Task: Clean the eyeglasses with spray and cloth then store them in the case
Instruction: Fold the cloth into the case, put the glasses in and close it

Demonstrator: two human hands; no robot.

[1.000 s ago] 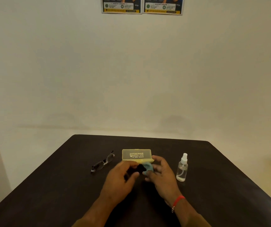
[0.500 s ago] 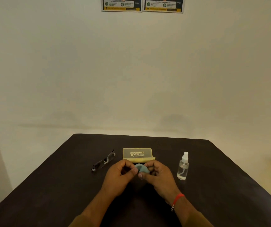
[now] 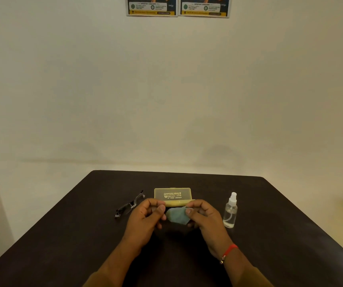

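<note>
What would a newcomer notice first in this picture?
Probably the two hands at the middle of the dark table: the left hand and right hand hold a pale blue-green cloth between them. Behind them stands the open yellow case, with eyeglasses to its left and a clear spray bottle to its right.

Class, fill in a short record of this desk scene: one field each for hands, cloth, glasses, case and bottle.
hands: left hand and right hand both pinch the cloth
cloth: small pale blue-green cleaning cloth, held between the hands
glasses: thin-framed eyeglasses, untouched on dark table, left of case
case: yellow translucent plastic case, lid open
bottle: clear spray bottle, upright, right of hands
</note>
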